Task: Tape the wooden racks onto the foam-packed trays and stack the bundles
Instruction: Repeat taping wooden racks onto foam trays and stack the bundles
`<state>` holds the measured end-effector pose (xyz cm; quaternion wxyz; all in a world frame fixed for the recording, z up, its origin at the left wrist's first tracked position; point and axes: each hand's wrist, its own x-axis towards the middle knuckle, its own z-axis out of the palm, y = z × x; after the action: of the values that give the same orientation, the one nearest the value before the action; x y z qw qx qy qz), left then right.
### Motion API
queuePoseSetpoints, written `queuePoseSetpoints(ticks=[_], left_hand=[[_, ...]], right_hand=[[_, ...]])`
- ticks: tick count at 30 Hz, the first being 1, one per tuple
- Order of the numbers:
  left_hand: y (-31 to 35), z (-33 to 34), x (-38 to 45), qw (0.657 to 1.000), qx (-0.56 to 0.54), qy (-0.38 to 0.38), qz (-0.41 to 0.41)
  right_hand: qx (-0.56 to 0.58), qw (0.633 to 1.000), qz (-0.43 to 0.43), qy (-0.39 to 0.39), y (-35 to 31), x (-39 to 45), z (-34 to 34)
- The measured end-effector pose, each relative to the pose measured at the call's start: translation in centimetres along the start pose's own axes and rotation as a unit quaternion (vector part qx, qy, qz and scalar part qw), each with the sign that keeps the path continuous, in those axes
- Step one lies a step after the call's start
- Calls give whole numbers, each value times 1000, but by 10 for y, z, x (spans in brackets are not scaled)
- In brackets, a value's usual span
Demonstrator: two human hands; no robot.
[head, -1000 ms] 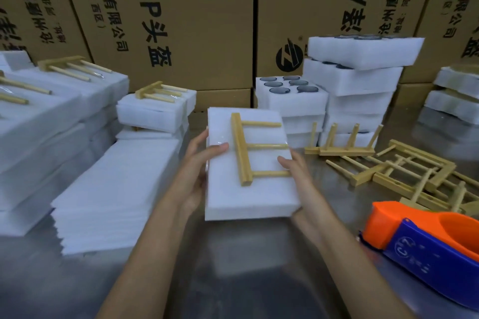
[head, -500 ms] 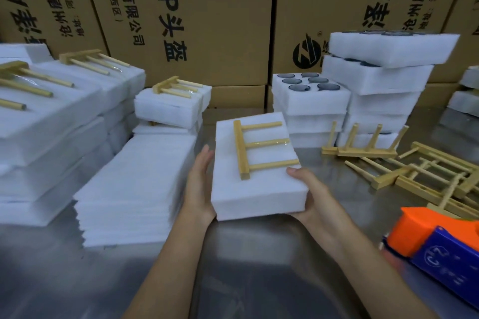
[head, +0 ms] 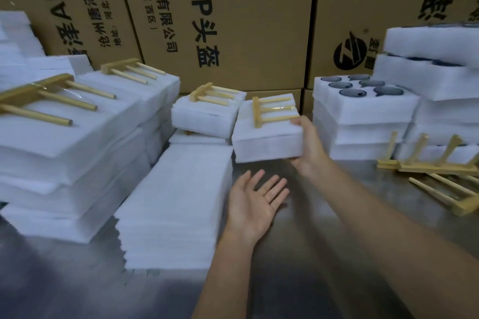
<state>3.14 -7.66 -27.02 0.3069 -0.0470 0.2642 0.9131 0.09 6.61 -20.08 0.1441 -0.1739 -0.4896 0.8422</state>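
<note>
Right hand (head: 304, 142) grips the taped bundle (head: 267, 134), left hand (head: 255, 204) spread empty; land it square on the neighbouring bundle (head: 207, 114).

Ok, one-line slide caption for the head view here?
Right hand carries a taped foam bundle with its wooden rack toward the finished stack; left hand open, palm up.
</note>
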Motion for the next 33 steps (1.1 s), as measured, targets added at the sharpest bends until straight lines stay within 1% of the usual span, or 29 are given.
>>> queuePoseSetpoints(ticks=[2,3,5,8,10,11,14,15,17,18,19,20,21,22,23,24,26,28,29,31,33], left_hand=[[0,0,0,1000,6,-3,-3],[0,0,0,1000,9,-2,-6],[1,0,0,1000,16,-3,-10],[1,1,-1,1000,25,1,-8],[1,2,-1,1000,31,3,-5],[1,2,-1,999,33,3,-5],[1,2,-1,999,39,3,-6],[1,2,-1,999,39,2,-5],[1,2,-1,999,40,-2,-4],[1,2,-2,999,41,-4,-4],[1,1,-2,999,42,-8,-4],[1,1,-2,999,44,-11,-3],[1,2,-3,999,45,-13,-3],[1,2,-3,999,46,-14,-3],[1,2,-4,999,49,-17,-2],[1,2,-4,999,51,-18,-1],[1,3,-5,999,51,-18,-1],[1,2,-5,998,52,-20,-3],[1,2,-6,998,52,-22,-3],[2,1,-5,998,51,-24,-5],[2,1,-5,998,49,-25,-2]], right_hand=[[-49,999,8,13,7,21,3],[-102,994,16,27,11,31,1],[-222,973,21,54,21,44,-3],[-330,940,-24,84,28,48,-5],[-410,904,-81,92,24,40,-4],[-441,884,-125,90,18,35,-3],[-477,830,-279,77,-15,13,3],[-493,802,-326,86,-30,6,4],[-548,724,-392,144,-62,-3,0],[-585,685,-395,179,-78,-4,-7],[-632,650,-367,209,-93,-2,-17],[-687,618,-308,229,-109,0,-30],[-740,588,-229,231,-122,1,-45],[-784,562,-153,215,-133,1,-59],[-814,541,-101,187,-140,1,-71],[-834,522,-82,156,-145,1,-81],[-860,483,-114,118,-149,1,-92],[-872,444,-176,110,-149,-1,-95],[-871,431,-208,113,-147,-4,-95],[-858,421,-271,114,-140,-15,-94],[-836,428,-330,97,-133,-34,-87]])
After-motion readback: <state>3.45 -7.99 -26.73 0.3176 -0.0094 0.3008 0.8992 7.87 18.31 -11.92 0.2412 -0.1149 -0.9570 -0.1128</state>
